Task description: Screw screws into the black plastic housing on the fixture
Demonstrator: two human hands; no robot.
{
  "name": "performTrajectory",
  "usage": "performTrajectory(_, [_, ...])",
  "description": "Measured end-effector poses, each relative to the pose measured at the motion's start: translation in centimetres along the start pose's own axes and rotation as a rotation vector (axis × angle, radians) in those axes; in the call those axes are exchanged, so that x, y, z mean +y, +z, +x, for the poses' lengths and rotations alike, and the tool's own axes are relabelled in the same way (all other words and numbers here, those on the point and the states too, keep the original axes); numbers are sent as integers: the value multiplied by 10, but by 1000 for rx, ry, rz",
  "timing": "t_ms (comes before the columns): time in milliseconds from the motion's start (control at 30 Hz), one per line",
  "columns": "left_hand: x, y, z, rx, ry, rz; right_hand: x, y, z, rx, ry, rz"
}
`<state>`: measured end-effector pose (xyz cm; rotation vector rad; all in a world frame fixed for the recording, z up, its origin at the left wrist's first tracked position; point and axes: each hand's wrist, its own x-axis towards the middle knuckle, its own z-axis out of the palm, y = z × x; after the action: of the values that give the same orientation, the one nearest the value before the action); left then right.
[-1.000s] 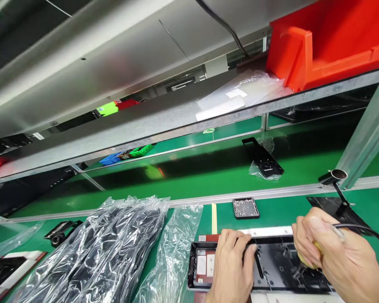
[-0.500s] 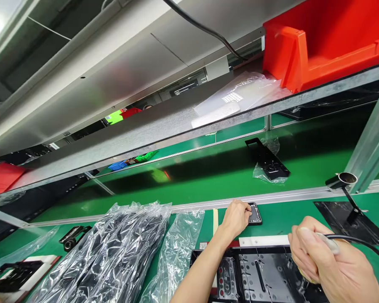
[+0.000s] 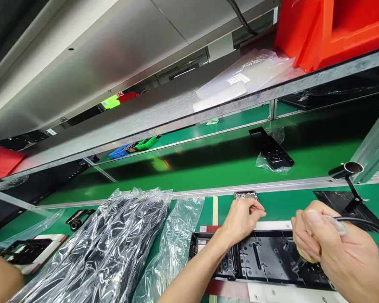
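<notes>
My left hand (image 3: pixel 244 218) is above the upper edge of a black plastic housing (image 3: pixel 271 256), its thumb and fingertips pinched together; whatever is between them is too small to make out. Just behind it lies a small black tray (image 3: pixel 246 195) with tiny metallic parts, partly covered by the hand. My right hand (image 3: pixel 337 244) wraps round a corded tool (image 3: pixel 336 226), whose lower end points down into the right part of the housing. The housing rests on a white and dark red fixture (image 3: pixel 271 292).
Clear-bagged black parts (image 3: pixel 107 248) and an empty-looking plastic bag (image 3: pixel 177 240) lie left. A metal ring holder (image 3: pixel 352 168) stands right. Beyond is a black plate (image 3: pixel 273 149) on the green surface. Overhead runs a metal shelf (image 3: pixel 164 113) with a red bin (image 3: pixel 316 42). Another person's arm (image 3: pixel 3 275) shows lower left.
My left hand has moved from the small tray back toward the housing, uncovering metallic parts in the tray. My right hand still holds the tool over the housing. The camera view has shifted slightly.
</notes>
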<state>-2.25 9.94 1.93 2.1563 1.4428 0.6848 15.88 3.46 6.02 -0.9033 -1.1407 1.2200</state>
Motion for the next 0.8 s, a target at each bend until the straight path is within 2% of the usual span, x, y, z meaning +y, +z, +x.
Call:
performTrajectory(100, [16, 5, -20, -51, 98, -73, -2, -1, 0, -2, 33, 32])
performTrajectory(167, [20, 12, -26, -85, 170, -91, -3, -1, 0, -4, 31, 35])
performTrajectory(433, [15, 25, -16, -155, 451, -72, -4, 0, 2, 10, 20, 34])
performTrajectory(633, [16, 23, -14, -190, 506, 18, -3, -1, 1, 7, 33, 32])
performTrajectory(800, [16, 18, -25, -143, 524, 7, -2, -1, 1, 15, 22, 33])
